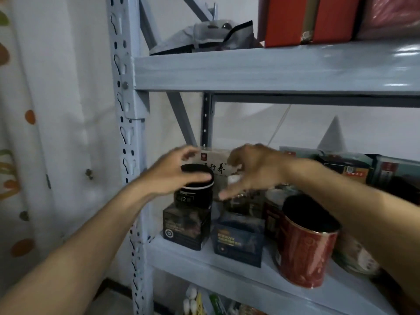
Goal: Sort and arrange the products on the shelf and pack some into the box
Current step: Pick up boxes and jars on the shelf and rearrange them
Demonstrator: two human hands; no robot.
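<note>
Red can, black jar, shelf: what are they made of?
Red can: likely metal, glossy printed wall; a bright silvery rim shows under its black lid.
Black jar: plastic or tin, unclear; matte dark wall, thin pale band below the lid.
Shelf: probably painted steel, pale grey-blue, semi-gloss; keyhole slots in the upright, glare on the beam.

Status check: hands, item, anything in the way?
Left hand grips black round tin, tin atop dark box. Right hand open beside it. Red canister at shelf front, below right forearm.
</note>
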